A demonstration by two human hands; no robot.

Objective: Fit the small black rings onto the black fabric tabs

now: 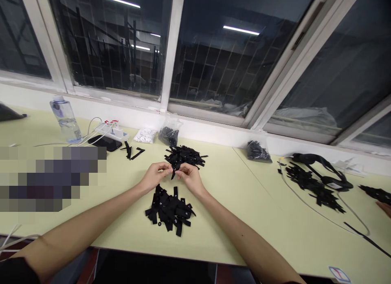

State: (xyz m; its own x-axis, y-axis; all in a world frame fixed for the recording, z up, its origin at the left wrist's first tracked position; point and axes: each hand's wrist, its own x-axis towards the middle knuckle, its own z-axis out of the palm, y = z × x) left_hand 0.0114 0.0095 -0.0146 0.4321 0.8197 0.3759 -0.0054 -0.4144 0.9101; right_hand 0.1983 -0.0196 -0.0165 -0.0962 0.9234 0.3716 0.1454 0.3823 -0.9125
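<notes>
My left hand (154, 177) and my right hand (192, 179) meet over the table, fingertips pinched together on a small black fabric strip (173, 175). Its lower end hangs down between them. Just behind the hands lies a heap of narrow black strips (187, 155). Closer to me spreads a pile of wider black fabric tabs (171, 210), several with a small white letter on them. A tiny black ring (159, 224) rests at that pile's left edge. My fingers partly cover the strip, so its full shape is hidden.
At the back stand a water bottle (66, 120), a white power strip (111, 131), a phone (104, 142), a bag of white pieces (144, 135) and bags of black pieces (169, 135) (258, 151). A headset (336, 182) and more strips (314, 187) lie right. Another person's hand (384, 208) shows at the edge.
</notes>
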